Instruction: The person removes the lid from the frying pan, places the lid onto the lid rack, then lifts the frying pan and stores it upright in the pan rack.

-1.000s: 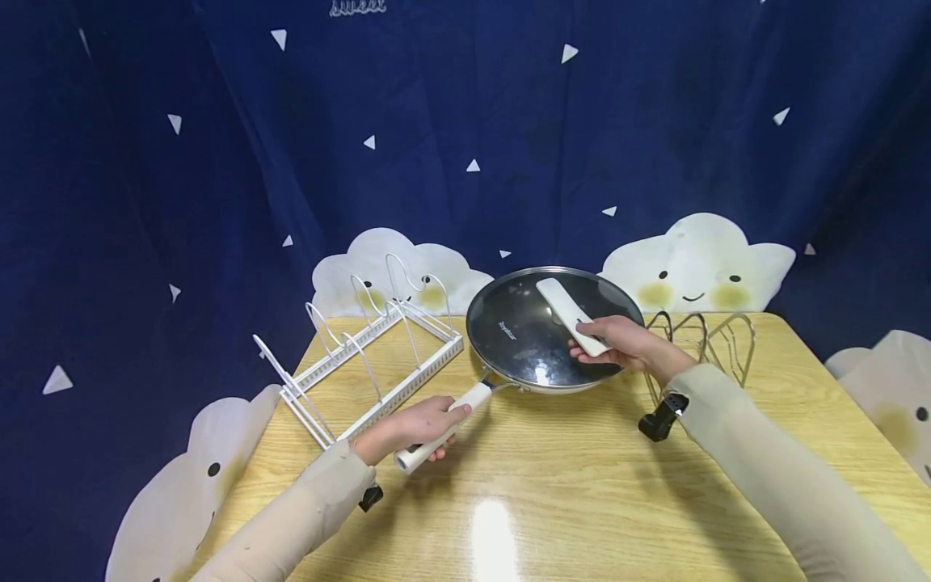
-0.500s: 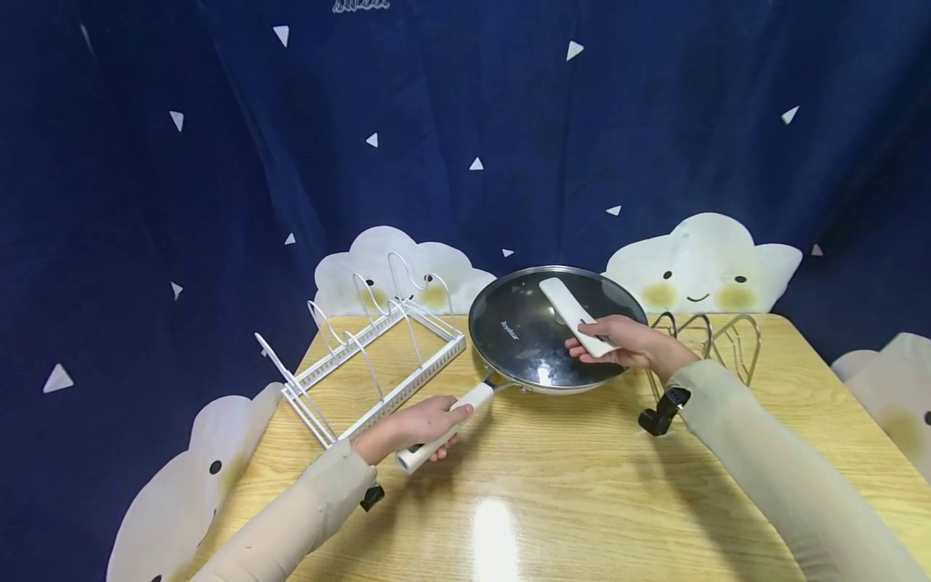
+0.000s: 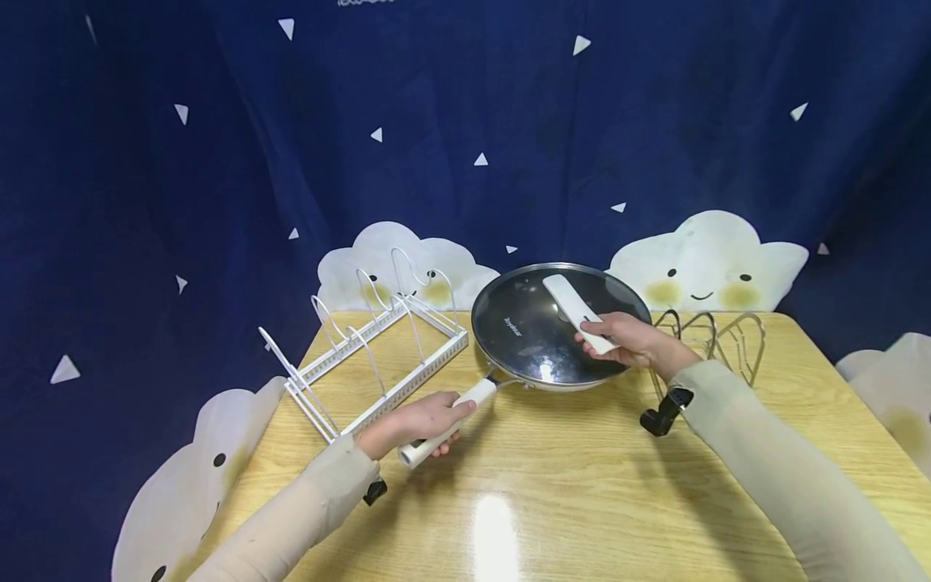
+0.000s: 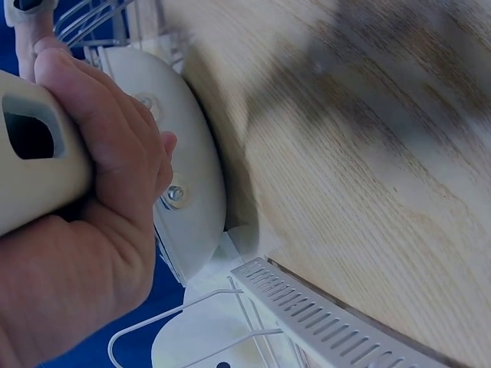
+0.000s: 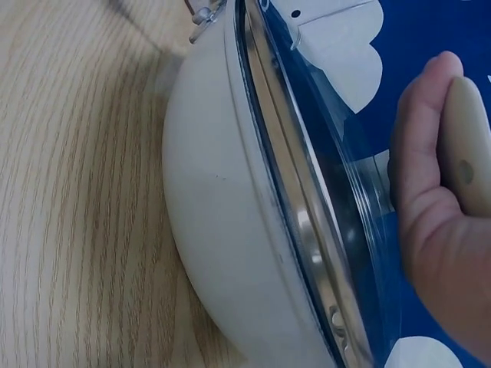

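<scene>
A white pan (image 5: 215,176) stands on the wooden table, covered by a glass lid (image 3: 520,339) with a metal rim. My left hand (image 3: 427,418) grips the pan's long cream handle (image 3: 476,394), fingers curled round it. In the left wrist view the handle's end, with its hanging hole, sticks out past the thumb. My right hand (image 3: 624,338) holds the long white lid handle (image 3: 567,301) near its lower end, thumb on top. The right wrist view shows the lid's rim (image 5: 307,207) along the pan's edge; I cannot tell whether they touch all the way round.
Left of the pan a white wire rack (image 3: 407,392) with upright loops stands on the table (image 3: 582,493). Behind my right hand is a metal wire rack (image 3: 705,331), partly hidden by the hand and pan. A dark blue curtain (image 3: 436,97) hangs behind the table.
Both hands keep their holds on the pan handle and the lid handle. The whole head view shifts slightly right and up; hardly anything else differs.
</scene>
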